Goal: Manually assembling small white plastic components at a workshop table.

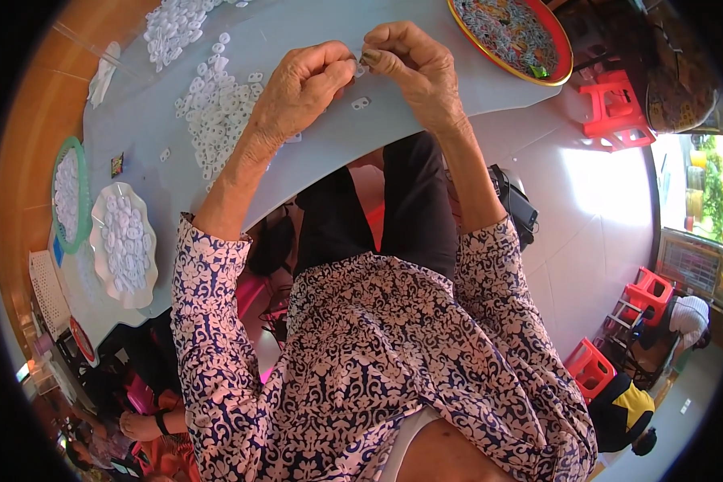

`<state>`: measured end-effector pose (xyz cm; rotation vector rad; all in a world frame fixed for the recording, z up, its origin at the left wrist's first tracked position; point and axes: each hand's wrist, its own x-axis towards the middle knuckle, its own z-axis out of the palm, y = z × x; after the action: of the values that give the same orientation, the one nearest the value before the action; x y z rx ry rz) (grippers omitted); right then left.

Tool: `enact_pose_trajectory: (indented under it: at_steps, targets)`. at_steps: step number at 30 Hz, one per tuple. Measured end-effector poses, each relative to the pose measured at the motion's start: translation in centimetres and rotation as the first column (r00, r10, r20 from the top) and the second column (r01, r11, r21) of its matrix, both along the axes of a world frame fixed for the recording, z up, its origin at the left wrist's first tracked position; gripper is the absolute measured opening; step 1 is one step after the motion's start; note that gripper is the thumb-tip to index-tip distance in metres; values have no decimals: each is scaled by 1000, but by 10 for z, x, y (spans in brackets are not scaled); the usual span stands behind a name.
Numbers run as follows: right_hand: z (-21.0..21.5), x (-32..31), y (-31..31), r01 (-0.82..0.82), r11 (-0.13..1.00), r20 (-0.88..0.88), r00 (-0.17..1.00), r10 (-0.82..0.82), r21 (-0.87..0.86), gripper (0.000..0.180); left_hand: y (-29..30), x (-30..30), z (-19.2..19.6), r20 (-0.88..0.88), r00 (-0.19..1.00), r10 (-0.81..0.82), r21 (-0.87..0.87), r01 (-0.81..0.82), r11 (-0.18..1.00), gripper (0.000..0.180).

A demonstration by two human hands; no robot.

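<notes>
Hands meet over a pale blue worktop (377, 136), fingertips pinched together on one tiny white plastic piece (359, 69) held between them. Left hand (301, 88) is curled closed; right hand (414, 68) grips the same piece. Just left of the hands lies a loose heap of white pieces (213, 112). A red-rimmed tray (560, 48) of small parts sits beyond the right hand.
</notes>
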<state>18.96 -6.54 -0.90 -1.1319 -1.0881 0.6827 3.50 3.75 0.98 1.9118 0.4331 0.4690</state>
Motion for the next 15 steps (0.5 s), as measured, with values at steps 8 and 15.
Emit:
enact_pose_trajectory:
  at_steps: [8, 15]
  targets:
    - [-2, 1, 0, 13, 1000, 37, 999, -13, 7, 17, 0, 0, -3, -1, 1000, 12, 12, -12, 1000, 22]
    - [1, -1, -1, 48, 999, 48, 998, -49, 9, 16, -1, 1, -3, 18, 1000, -1, 10, 1, 1000, 22]
